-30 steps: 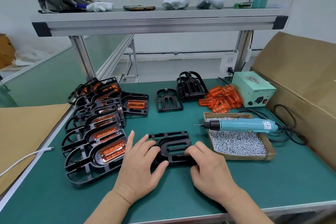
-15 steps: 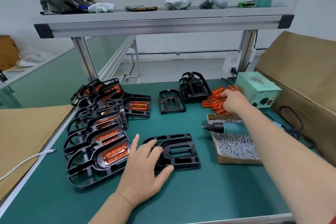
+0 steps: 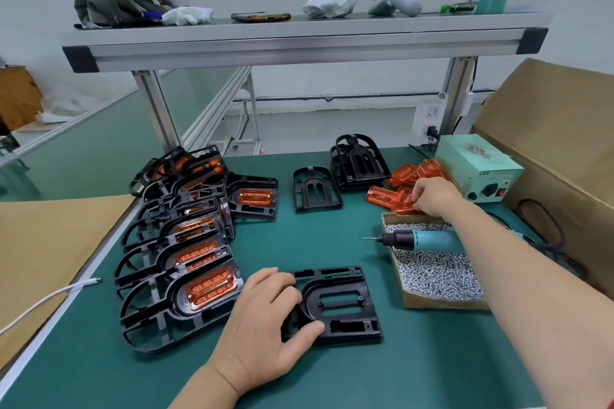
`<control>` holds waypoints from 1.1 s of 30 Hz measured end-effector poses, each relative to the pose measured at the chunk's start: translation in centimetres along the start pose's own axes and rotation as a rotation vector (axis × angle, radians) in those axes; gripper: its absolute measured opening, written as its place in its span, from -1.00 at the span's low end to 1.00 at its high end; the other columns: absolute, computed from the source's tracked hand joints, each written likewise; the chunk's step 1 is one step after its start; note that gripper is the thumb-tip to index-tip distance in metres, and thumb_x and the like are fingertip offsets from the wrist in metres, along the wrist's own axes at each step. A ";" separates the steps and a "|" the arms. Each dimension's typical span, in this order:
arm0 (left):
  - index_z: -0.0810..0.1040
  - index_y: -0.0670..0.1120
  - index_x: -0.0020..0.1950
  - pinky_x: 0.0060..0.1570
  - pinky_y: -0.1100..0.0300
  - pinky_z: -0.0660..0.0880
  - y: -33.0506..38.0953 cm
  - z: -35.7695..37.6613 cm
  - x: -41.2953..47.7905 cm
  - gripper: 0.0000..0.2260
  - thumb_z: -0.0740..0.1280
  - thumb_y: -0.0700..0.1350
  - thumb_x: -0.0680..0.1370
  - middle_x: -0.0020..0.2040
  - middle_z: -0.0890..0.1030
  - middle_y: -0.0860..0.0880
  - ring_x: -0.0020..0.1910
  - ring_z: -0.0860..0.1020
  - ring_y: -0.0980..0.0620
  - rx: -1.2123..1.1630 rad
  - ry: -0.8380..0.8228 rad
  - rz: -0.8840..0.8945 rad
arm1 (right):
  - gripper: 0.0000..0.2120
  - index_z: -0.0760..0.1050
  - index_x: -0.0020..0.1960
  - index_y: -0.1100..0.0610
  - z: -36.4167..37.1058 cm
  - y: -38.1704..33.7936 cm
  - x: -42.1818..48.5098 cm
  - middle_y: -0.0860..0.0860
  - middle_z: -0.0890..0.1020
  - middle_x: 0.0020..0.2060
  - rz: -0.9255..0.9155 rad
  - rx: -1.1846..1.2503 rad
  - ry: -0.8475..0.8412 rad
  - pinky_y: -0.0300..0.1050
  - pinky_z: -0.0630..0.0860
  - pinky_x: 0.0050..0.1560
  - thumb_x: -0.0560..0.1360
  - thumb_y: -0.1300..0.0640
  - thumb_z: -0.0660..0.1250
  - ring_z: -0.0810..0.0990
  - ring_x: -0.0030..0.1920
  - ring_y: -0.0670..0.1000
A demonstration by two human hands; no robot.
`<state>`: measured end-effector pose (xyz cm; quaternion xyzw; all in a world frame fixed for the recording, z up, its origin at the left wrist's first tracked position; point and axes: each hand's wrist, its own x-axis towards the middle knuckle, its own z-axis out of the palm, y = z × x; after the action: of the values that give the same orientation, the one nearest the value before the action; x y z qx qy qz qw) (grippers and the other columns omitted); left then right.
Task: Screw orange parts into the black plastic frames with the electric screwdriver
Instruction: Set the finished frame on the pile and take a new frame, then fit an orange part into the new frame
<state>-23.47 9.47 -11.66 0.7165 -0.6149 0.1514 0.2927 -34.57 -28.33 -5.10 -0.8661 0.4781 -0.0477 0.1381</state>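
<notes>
left hand (image 3: 262, 332) grips 1 black frame (image 3: 345, 305) | right hand (image 3: 432, 196) pinches orange parts (image 3: 382, 195) | 1 screwdriver (image 3: 425, 240) on 1 screw box (image 3: 442, 304)

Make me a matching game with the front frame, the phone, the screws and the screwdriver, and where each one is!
Things:
1. front frame
2. phone
3. screws
4. screwdriver

Places:
A. on the shelf
B. inside the box
C. lying across the box
D. held by the left hand

Pairs: 1-D, 2-A, 3-B, 4-C
</notes>
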 end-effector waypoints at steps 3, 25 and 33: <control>0.56 -0.09 -0.14 0.15 0.10 0.40 0.0 -0.1 -0.1 -0.67 0.34 0.18 0.54 -0.03 0.55 0.03 -0.02 0.49 -0.03 -0.009 0.023 0.003 | -0.85 0.52 -0.11 0.01 -0.1 0.0 -0.2 0.02 0.64 0.01 -0.011 0.035 -0.001 -0.05 0.49 0.06 0.53 0.23 0.42 0.55 0.02 0.08; 0.54 -0.11 -0.20 0.08 0.12 0.42 0.2 -0.2 0.0 -0.73 0.37 0.08 0.52 -0.10 0.56 0.01 -0.08 0.47 0.00 -0.008 0.075 0.028 | -0.79 0.57 -0.18 -0.03 -2.8 -3.1 -2.8 -0.06 0.62 -0.21 -0.140 0.495 0.186 -0.19 0.41 -0.31 0.48 0.28 0.43 0.56 -0.21 -0.09; 0.51 -0.12 -0.24 0.07 0.07 0.42 0.1 -0.2 -0.1 -0.72 0.33 0.05 0.56 -0.15 0.54 0.01 -0.15 0.48 -0.02 -0.039 0.109 0.045 | -0.78 0.61 -0.22 0.06 -3.3 -7.3 -8.7 -0.02 0.67 -0.34 -0.260 0.723 0.006 -0.18 0.47 -0.36 0.42 0.38 0.39 0.54 -0.47 -0.15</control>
<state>-23.57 9.69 -11.52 0.6874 -0.6167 0.1848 0.3362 -33.95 -17.97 0.56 -0.8147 0.3170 -0.2329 0.4261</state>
